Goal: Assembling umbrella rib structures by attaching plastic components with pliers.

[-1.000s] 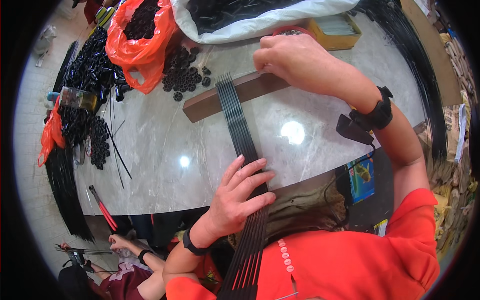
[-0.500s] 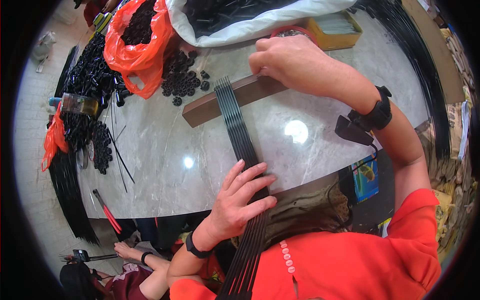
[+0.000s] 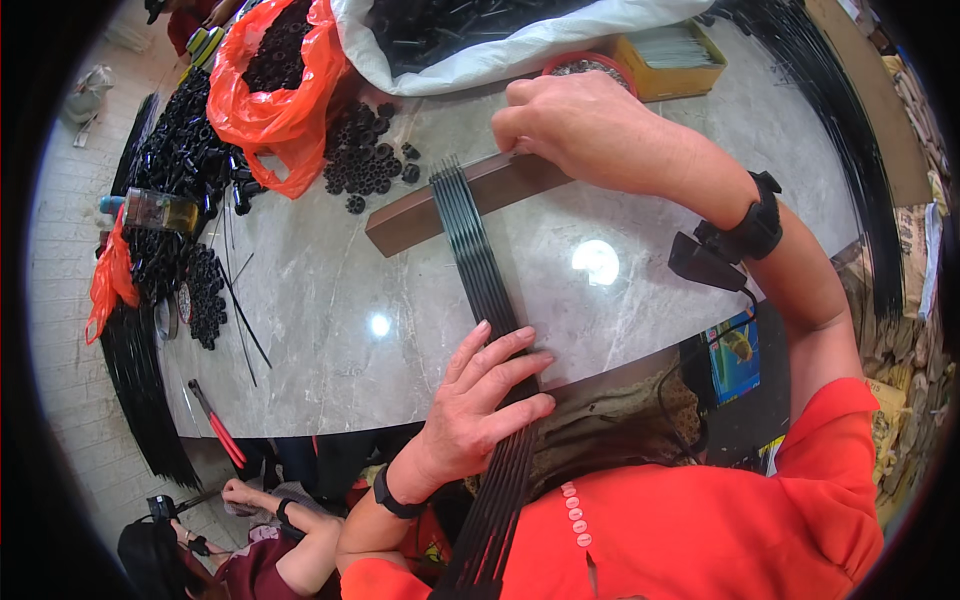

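Note:
A flat row of thin black rods (image 3: 470, 255) runs from my lap up over the table. Their far ends rest across a brown rectangular bar (image 3: 405, 222) and stick out slightly beyond it. My left hand (image 3: 465, 425) lies on the rods at the table's near edge, fingers spread and stretched out. Above the right part of the bar is my right hand (image 3: 575, 125), its fingers closed in a pinch. Whatever is between those fingertips is hidden or too small to name. Small black ring-like caps (image 3: 360, 160) lie loose left of the rods' tips.
An orange plastic bag (image 3: 228, 110) and a white sack (image 3: 450, 78), both with black parts, stand at the back. Right of them are a red-rimmed bowl (image 3: 625, 72) and a yellow box (image 3: 690, 82). Red-handled pliers (image 3: 225, 435) lie front left. Another person (image 3: 260, 560) works at lower left.
My right hand has shifted very slightly left above the bar. My left hand stays on the rods. At lower left the other person's head and arm have moved.

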`<control>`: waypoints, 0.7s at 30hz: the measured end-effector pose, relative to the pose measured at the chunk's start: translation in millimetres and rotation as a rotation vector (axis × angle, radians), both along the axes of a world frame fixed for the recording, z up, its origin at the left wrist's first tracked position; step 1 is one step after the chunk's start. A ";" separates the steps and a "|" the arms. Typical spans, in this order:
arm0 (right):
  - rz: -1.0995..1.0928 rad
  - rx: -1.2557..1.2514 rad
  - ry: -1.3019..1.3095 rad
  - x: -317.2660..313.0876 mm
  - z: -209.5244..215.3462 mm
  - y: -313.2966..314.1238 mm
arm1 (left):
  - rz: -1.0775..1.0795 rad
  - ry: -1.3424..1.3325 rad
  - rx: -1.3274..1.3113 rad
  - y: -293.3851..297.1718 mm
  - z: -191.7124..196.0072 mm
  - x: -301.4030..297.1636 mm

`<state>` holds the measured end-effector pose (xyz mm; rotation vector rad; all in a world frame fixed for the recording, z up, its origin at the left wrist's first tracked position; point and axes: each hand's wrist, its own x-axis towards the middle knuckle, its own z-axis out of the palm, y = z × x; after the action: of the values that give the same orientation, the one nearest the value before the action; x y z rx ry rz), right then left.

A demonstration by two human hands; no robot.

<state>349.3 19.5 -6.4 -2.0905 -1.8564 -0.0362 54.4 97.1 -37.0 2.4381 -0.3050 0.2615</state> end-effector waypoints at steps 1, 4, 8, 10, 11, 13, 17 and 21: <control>0.007 0.026 -0.017 0.1 -1.2 0.6 | 0.003 0.001 -0.005 0.1 0.0 0.0; 0.007 -0.034 0.027 -0.4 1.1 2.0 | 0.005 0.016 -0.039 1.3 -0.1 0.7; 0.001 -0.036 -0.012 -0.7 0.2 3.9 | -0.001 0.021 -0.050 2.7 -0.4 1.4; 0.008 -0.005 -0.017 -1.3 -1.4 5.0 | -0.002 0.035 -0.055 2.7 0.6 1.6; 0.010 -0.005 -0.016 -2.8 -1.4 6.2 | 0.001 0.036 -0.055 3.0 0.3 1.3; 0.004 0.011 -0.013 -6.2 0.1 7.8 | 0.003 0.042 -0.060 2.9 0.4 1.1; 0.019 0.056 -0.061 -5.5 -2.5 10.0 | 0.034 0.028 -0.066 0.8 1.3 3.8; 0.020 0.049 -0.097 -8.5 -4.5 11.7 | 0.036 0.042 -0.068 1.5 1.7 3.6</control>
<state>340.8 31.3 -10.9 -2.0704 -1.9120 -0.1800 58.0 98.6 -35.4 2.3804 -0.2296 0.2321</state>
